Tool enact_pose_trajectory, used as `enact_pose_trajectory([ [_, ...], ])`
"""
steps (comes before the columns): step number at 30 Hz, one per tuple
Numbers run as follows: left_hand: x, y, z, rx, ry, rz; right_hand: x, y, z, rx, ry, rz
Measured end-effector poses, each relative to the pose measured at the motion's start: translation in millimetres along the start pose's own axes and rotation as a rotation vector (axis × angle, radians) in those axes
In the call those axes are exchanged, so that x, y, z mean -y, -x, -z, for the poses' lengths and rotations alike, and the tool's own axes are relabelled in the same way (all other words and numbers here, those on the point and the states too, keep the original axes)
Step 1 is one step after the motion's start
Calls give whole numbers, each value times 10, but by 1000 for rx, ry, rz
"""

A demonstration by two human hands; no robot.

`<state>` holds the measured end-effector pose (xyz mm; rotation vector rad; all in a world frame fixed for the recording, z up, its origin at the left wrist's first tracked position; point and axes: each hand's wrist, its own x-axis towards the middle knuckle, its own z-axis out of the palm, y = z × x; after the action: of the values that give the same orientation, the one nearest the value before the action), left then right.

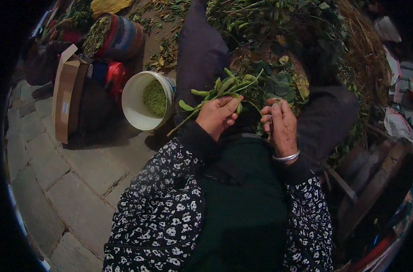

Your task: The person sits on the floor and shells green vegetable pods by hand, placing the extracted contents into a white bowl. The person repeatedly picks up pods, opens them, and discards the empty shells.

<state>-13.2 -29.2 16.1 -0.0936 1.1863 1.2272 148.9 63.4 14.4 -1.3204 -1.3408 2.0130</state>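
Note:
My left hand [217, 114] grips a green bean stalk [189, 119] whose cut end points down and to the left. Several plump bean pods [226, 85] hang from it just above my fingers. To the right, my right hand [280, 124] has its thumb pressed against curled fingers. A thin green stem [253, 106] runs from the stalk to these fingers, which pinch its end; what else they hold is hidden. Wilted leaves [278, 85] lie between my knees, beyond both hands.
A white bucket [130, 102] with shelled green beans [155, 98] inside stands left of my knee. Beside it are a cardboard box [67, 102], a red bag [114, 76] and a striped bucket [125, 35] of plant scraps. Bean plants [261, 20] pile up ahead; wooden boards [376, 187] lie right.

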Motion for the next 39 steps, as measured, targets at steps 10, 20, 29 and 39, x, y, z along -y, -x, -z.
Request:
enact_pose_trajectory([
  [10, 191, -76, 41, -109, -100, -157, -17, 121, -232, 228, 326, 242],
  [20, 123, -20, 166, -6, -153, -59, -52, -17, -147, 465, -105, -211],
  [29, 107, 21, 255, 149, -321, -150, -54, -8, -128, 469, -169, -325],
  [39, 86, 70, 232, 68, -166, 9, 252, -513, -42, 22, 1019, 800],
])
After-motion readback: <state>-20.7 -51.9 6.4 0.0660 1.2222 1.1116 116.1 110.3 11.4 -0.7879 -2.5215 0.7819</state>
